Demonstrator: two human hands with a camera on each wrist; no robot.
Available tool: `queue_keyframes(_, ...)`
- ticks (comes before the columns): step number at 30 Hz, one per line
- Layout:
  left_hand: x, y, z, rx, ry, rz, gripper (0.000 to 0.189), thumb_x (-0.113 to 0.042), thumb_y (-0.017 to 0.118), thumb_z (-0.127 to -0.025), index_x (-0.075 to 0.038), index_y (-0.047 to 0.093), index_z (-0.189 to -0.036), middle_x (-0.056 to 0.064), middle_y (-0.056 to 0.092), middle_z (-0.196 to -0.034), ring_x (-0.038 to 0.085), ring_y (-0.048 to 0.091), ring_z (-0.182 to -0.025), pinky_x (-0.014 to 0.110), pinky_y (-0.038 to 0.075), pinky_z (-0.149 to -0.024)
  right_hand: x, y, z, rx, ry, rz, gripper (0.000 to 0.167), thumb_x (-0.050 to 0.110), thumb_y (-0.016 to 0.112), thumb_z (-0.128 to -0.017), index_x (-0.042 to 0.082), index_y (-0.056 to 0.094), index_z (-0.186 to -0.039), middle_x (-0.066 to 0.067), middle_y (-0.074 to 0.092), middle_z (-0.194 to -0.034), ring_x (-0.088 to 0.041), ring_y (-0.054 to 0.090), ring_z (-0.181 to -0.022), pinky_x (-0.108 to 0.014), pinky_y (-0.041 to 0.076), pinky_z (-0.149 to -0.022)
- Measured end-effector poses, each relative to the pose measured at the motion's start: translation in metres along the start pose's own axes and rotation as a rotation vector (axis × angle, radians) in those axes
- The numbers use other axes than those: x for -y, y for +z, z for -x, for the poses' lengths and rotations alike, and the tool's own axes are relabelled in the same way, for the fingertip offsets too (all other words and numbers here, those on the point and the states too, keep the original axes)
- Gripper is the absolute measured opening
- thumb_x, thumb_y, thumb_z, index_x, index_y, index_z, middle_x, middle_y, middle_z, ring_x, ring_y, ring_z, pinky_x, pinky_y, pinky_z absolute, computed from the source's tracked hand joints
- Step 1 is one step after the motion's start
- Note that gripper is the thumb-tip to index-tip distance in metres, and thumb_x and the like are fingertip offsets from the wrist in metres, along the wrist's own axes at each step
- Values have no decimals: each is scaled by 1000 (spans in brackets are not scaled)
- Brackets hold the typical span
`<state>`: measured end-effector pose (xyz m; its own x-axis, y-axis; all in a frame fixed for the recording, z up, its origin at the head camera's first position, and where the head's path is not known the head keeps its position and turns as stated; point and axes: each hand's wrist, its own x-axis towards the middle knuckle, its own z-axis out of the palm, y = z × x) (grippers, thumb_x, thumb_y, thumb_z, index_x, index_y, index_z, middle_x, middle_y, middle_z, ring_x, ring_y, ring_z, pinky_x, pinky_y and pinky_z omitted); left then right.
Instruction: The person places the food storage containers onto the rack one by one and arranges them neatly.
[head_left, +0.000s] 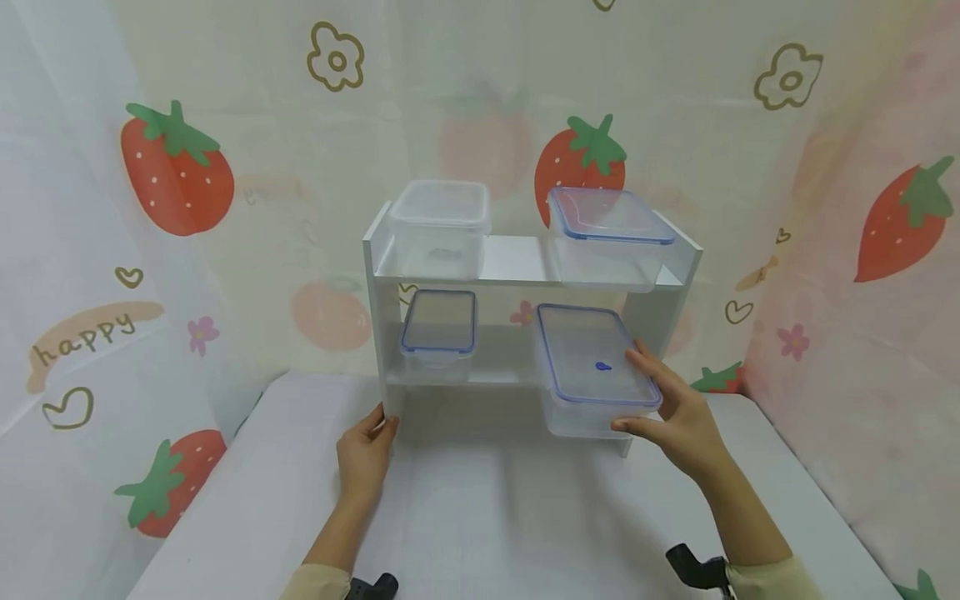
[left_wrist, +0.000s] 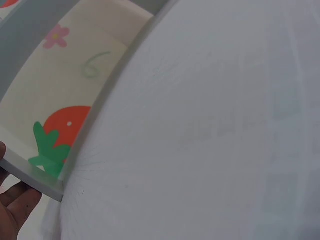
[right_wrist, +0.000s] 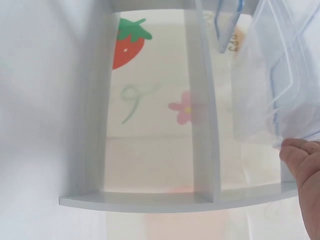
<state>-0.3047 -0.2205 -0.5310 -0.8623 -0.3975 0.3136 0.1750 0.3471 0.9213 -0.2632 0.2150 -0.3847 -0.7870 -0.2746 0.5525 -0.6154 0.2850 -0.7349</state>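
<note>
In the head view my right hand (head_left: 678,421) grips the right end of a clear food container (head_left: 585,417) with a blue-rimmed lid, thumb low and fingers on the lid's edge. This container is at the front of the lower board of a white two-tier shelf (head_left: 517,258), tilted, its front jutting out. My left hand (head_left: 365,454) pinches the shelf's left side panel near its foot. The left wrist view shows fingers (left_wrist: 25,205) on both sides of that panel. In the right wrist view, fingers (right_wrist: 300,160) touch the container (right_wrist: 260,85).
A smaller blue-rimmed container (head_left: 438,333) sits at the left of the lower board. Up top stand a white-lidded container (head_left: 440,242) on the left and another blue-rimmed one (head_left: 611,258) on the right. A white-covered table (head_left: 465,517) lies beneath; a strawberry-print curtain (head_left: 262,108) hangs behind.
</note>
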Motion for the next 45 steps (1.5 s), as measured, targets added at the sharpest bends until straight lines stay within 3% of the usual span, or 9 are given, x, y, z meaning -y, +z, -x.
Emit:
queue_keyframes(9, 0, -1, 0, 3, 6, 5, 40, -22, 71, -98, -7, 66, -135, 15, 69, -130, 30, 73, -107, 34, 63, -80, -5, -5, -11, -7, 23, -4, 89, -7, 85, -77, 5, 44, -155, -14, 24, -169, -27, 25, -155, -7, 38, -106)
queue_keyframes(18, 1, 2, 0, -27, 24, 13, 38, -20, 72, -98, -6, 67, -133, 15, 69, -129, 32, 74, -106, 23, 62, -75, -5, -8, -24, 9, 79, 24, 88, 1, 85, -80, 10, 43, -156, -9, 22, -170, -44, 27, -151, -5, 40, -102)
queue_keyframes(29, -1, 0, 0, -3, 7, 16, 40, -20, 72, -98, -6, 66, -134, 15, 70, -129, 30, 73, -108, 29, 62, -80, -13, -11, -40, 12, 120, 37, 88, 6, 85, -83, 10, 40, -158, -10, 21, -170, -44, 31, -150, -5, 41, -99)
queue_keyframes(39, 2, 0, -1, -10, 8, 8, 39, -21, 73, -97, -7, 67, -134, 14, 70, -129, 29, 74, -107, 31, 63, -81, -22, -8, -52, 12, 160, -27, 88, 7, 85, -84, 11, 38, -159, -8, 20, -171, -41, 35, -148, -7, 47, -95)
queue_keyframes(45, 3, 0, -2, -12, 9, -1, 39, -22, 73, -97, -9, 68, -134, 12, 71, -128, 28, 74, -105, 22, 60, -76, -29, -6, -58, 10, 167, -44, 88, 8, 85, -84, 10, 37, -159, -6, 20, -171, -41, 37, -147, -7, 47, -94)
